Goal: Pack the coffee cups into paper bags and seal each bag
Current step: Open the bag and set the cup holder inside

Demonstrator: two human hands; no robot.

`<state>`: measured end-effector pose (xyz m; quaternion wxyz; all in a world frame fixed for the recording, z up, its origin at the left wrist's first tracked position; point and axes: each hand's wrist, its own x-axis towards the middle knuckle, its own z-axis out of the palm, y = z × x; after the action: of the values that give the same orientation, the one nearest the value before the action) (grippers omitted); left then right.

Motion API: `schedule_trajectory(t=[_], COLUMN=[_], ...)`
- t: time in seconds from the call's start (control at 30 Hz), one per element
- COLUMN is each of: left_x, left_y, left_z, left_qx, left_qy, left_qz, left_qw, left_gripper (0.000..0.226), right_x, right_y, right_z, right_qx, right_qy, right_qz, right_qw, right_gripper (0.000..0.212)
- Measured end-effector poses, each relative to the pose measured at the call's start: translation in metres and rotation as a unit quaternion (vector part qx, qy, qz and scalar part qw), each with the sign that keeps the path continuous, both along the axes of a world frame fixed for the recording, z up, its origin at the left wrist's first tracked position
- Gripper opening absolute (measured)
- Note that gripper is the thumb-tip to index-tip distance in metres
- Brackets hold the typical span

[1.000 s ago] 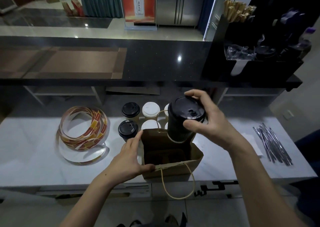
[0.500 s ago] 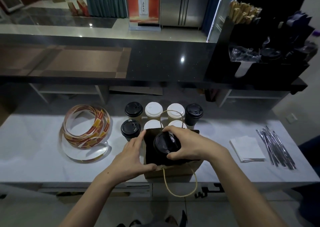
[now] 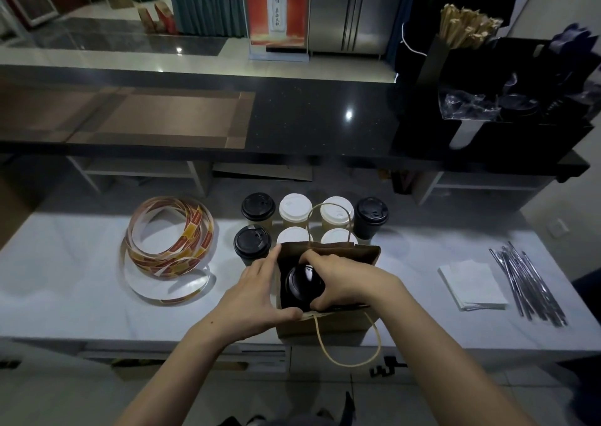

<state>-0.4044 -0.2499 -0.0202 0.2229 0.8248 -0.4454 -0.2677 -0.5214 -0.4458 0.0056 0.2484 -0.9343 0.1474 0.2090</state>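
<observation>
At the near edge of the pale grey desk (image 3: 65, 289) stands an open brown paper bag (image 3: 328, 323) with twine handles. One handle stands up at the far side and the other hangs over the desk's front. Inside the bag, toward its left side, a black paper coffee cup with a black lid (image 3: 300, 284) stands upright, long axis vertical and lid facing up.

Just behind the bag, seven more lidded cups (image 3: 295, 207) stand in two rows, some black-lidded and some white-lidded. The far handle loops up in front of the white ones. A loose coil of red-and-yellow sticker tape (image 3: 169, 237) lies to the left. A stack of white napkins (image 3: 471, 284) and a bundle of wrapped straws (image 3: 527, 282) lie well to the right.

The right hand (image 3: 348, 279) reaches down into the bag's mouth, its grip curled round the cup's lid. The left hand (image 3: 253, 295) braces the bag's left near corner, fingers straight along the side wall and thumb laid on the near rim, its grip released.
</observation>
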Motion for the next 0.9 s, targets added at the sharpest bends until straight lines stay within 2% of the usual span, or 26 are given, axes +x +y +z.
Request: schedule_trajectory(t=[0.53,0.9], left_x=[-0.001,-0.001], left_y=[-0.001,-0.001], left_z=[-0.001,-0.002], left_qx=[-0.012,-0.037], left_qy=[0.004,0.004], left_qz=[0.016,0.014], left_qw=[1.000,0.999], left_gripper=[0.123,0.122], right_x=[0.018,0.022], right_y=[0.004,0.009], right_z=[-0.019,-0.039], right_qx=[-0.014,-0.018], right_qy=[0.057,0.048], right_qz=[0.014,0.016], right_qw=[0.998,0.999], right_gripper=[0.078,0.079])
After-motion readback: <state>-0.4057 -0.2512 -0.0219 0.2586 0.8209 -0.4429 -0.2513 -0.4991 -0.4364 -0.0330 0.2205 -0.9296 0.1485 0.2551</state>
